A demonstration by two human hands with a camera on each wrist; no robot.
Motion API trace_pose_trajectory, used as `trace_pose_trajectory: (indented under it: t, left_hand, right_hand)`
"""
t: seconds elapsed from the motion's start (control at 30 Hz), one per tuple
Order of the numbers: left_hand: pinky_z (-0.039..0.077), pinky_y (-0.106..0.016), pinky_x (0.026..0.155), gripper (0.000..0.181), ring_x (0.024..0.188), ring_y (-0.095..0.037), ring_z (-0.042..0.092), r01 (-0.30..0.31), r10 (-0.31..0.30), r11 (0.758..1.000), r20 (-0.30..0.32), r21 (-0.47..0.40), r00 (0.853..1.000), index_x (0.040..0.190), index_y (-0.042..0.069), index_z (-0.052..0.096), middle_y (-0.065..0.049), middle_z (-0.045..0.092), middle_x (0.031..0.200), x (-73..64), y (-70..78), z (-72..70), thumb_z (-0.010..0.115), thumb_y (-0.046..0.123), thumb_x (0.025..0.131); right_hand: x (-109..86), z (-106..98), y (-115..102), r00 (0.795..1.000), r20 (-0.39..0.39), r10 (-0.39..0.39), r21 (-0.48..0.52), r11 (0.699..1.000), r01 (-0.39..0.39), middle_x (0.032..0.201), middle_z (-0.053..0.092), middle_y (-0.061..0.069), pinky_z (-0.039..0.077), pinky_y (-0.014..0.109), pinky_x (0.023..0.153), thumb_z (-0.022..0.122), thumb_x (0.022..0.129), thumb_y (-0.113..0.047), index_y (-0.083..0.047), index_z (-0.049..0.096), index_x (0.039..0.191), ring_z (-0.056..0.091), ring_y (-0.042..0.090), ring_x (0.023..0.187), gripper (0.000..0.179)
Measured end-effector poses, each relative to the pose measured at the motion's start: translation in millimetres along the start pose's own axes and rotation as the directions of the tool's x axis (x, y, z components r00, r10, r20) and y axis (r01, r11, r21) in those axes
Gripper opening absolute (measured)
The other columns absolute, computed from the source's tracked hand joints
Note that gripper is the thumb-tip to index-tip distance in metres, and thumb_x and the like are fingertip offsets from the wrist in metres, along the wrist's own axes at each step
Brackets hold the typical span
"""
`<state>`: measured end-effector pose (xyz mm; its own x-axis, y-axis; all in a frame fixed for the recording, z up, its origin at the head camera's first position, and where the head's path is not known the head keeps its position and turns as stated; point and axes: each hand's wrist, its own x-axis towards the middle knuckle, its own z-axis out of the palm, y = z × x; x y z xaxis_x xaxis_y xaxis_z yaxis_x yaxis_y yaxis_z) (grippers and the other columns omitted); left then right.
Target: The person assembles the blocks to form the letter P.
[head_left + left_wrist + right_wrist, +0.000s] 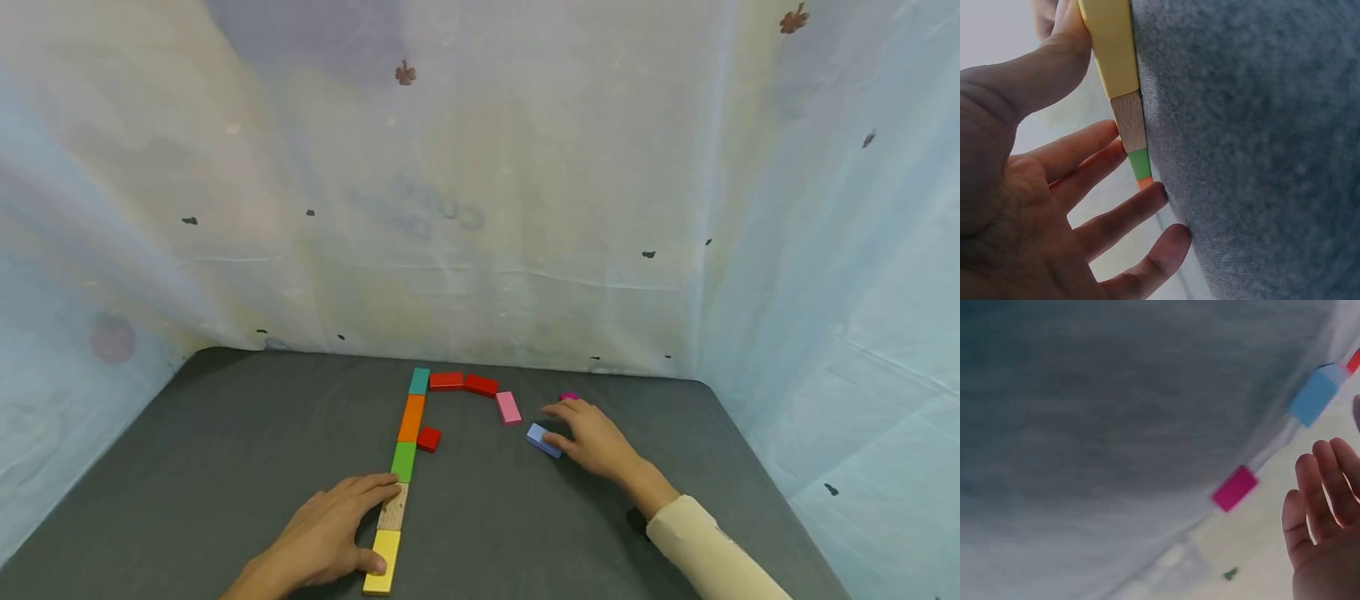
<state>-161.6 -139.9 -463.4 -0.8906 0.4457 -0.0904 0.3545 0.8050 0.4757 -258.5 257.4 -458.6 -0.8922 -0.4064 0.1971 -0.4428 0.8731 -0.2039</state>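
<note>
My left hand [322, 529] lies along the left side of a row of blocks, fingers spread. Its thumb rests on the yellow block [387, 543], while the fingertips reach the bare wooden block [393, 510] and the end of the green block [402, 461]. Farther up the row are an orange block [411, 418] and a teal block [419, 382]. My right hand [592, 437] hovers by a light blue block [538, 437], its thumb overlapping that block in the head view. In the right wrist view its fingers are extended, and a magenta block [1235, 489] lies beyond them.
From the teal end, two red blocks [446, 382] lead right to a pink block [508, 408]. Another red block [428, 439] sits against the row's right side. A patterned curtain [480, 317] hangs behind the dark cloth-covered table [247, 442] and along both its sides.
</note>
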Motion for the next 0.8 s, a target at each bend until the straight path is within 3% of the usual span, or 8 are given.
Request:
trace_pose_trajectory:
  t: [0.1, 0.27, 0.57, 0.8]
  left_hand:
    - [0.044, -0.070, 0.090, 0.092, 0.133, -0.032, 0.050, -0.001, 0.001, 1.000, -0.003, 0.005, 1.000, 0.139, 0.023, 0.058, 0.000, 0.051, 0.147, 2.1, -0.9, 0.5, 0.089, 0.054, 0.058]
    - [0.044, -0.069, 0.090, 0.094, 0.132, -0.033, 0.050, -0.001, 0.001, 1.000, 0.008, -0.004, 1.000, 0.140, 0.023, 0.058, 0.000, 0.051, 0.148, 1.7, -2.2, 0.6, 0.087, 0.058, 0.057]
    - [0.044, -0.070, 0.089, 0.093, 0.131, -0.034, 0.051, -0.008, 0.008, 1.000, 0.002, -0.018, 1.000, 0.139, 0.022, 0.058, -0.001, 0.052, 0.147, -1.5, -2.5, 1.3, 0.087, 0.057, 0.058]
    - [0.044, -0.070, 0.090, 0.094, 0.131, -0.032, 0.051, -0.005, 0.005, 1.000, -0.010, -0.006, 1.000, 0.139, 0.024, 0.058, 0.000, 0.052, 0.147, -0.8, -1.5, 0.6, 0.087, 0.058, 0.057]
  right_hand:
    - [-8.1, 3, 8, 0.999, 0.022, 0.037, 0.068, 0.997, -0.038, 0.133, 0.063, 0.003, 0.047, 0.051, 0.104, 0.070, 0.091, -0.045, -0.018, 0.063, 0.133, 0.060, 0.024, 0.122, 0.051]
    - [-15.1, 10, 8, 0.999, 0.035, 0.022, 0.128, 0.991, -0.026, 0.126, 0.064, 0.001, 0.051, 0.045, 0.097, 0.070, 0.089, -0.050, -0.016, 0.063, 0.132, 0.061, 0.016, 0.110, 0.055]
    - [-17.9, 12, 9, 0.997, 0.055, 0.052, 0.218, 0.974, -0.063, 0.112, 0.065, -0.002, 0.052, 0.040, 0.089, 0.075, 0.089, -0.036, -0.013, 0.065, 0.127, 0.060, 0.014, 0.099, 0.046]
    - [-16.8, 12, 10, 0.997, 0.057, 0.060, 0.204, 0.976, -0.071, 0.112, 0.065, -0.003, 0.053, 0.038, 0.088, 0.075, 0.089, -0.032, -0.014, 0.066, 0.125, 0.062, 0.012, 0.099, 0.041]
